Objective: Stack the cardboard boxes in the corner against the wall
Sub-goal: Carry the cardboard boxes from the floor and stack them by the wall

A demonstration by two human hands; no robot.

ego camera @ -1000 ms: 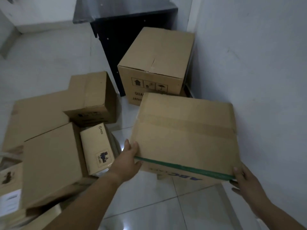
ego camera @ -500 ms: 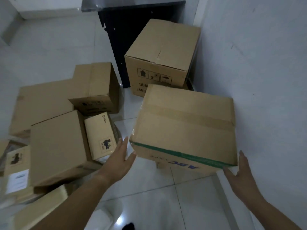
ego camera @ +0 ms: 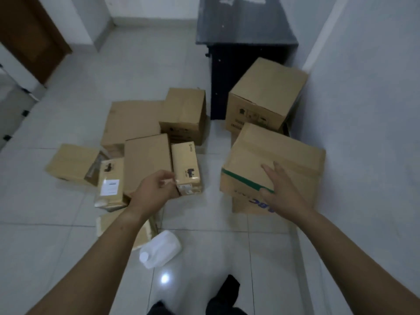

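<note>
A cardboard box with a green tape band (ego camera: 279,155) lies on top of a lower box with blue print (ego camera: 247,205), close to the right wall (ego camera: 368,110). Behind them a taller box (ego camera: 270,87) stands in the corner. My right hand (ego camera: 284,192) hovers open over the front edge of the green-taped box, fingers spread. My left hand (ego camera: 154,192), blurred and loosely curled, is at the near corner of a small pale box (ego camera: 185,164) and holds nothing I can see.
Several loose boxes lie in a heap on the tiled floor at the left, among them a flat one (ego camera: 145,160) and a cube-like one (ego camera: 184,110). A white plastic jug (ego camera: 161,248) lies near my feet. A black cabinet (ego camera: 238,30) stands behind the corner box.
Both hands have let go of the green-taped box, which now rests on the lower box. My left hand has swung left to the small pale box, and the view has pulled back.
</note>
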